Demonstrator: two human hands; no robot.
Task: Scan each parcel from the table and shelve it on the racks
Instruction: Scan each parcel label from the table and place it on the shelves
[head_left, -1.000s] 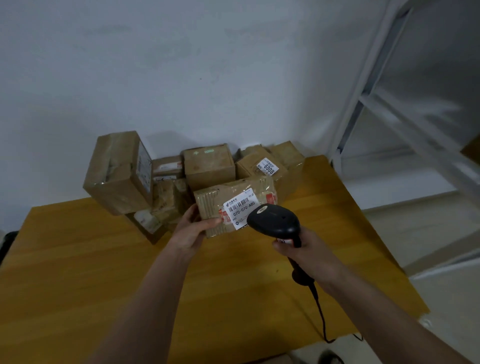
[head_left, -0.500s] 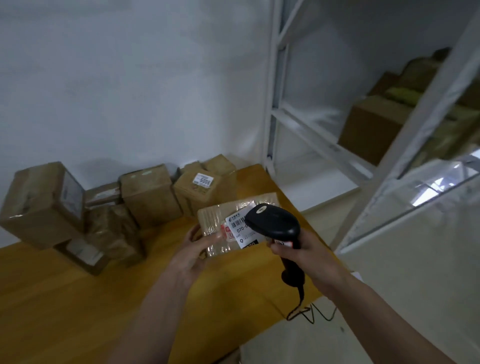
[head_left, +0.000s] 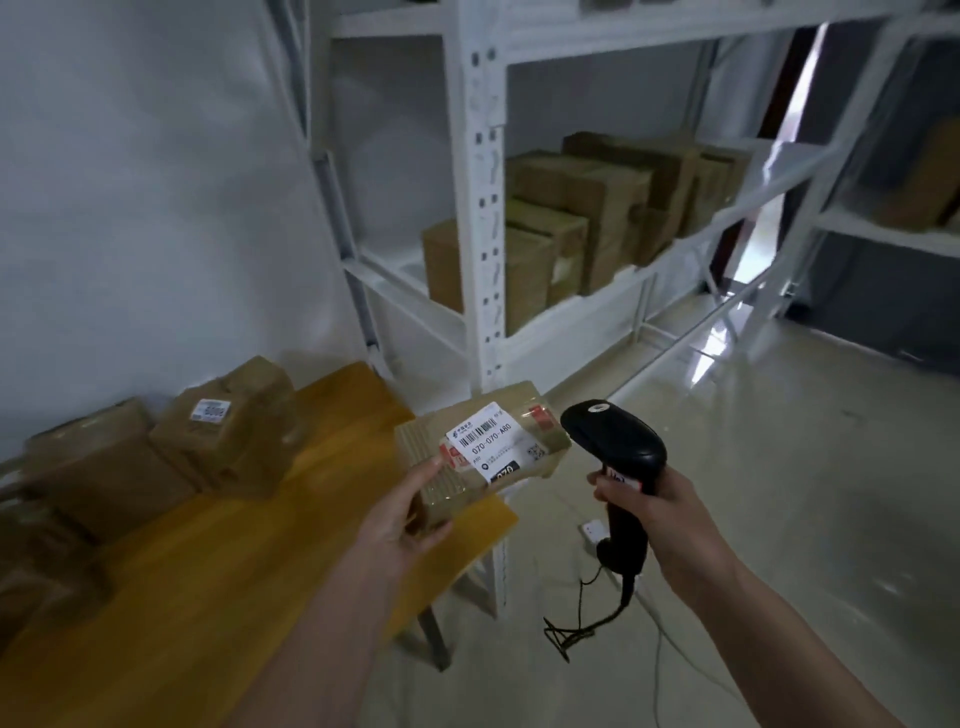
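Head view: the left hand (head_left: 402, 519) grips a taped brown cardboard parcel (head_left: 480, 457) by its near end. Just right of the parcel, the right hand (head_left: 657, 519) grips a black handheld barcode scanner (head_left: 618, 457).

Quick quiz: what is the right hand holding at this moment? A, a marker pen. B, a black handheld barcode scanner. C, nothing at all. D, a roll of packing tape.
B: the right hand grips the handle of a black corded barcode scanner, its head beside the labelled parcel that the left hand holds.
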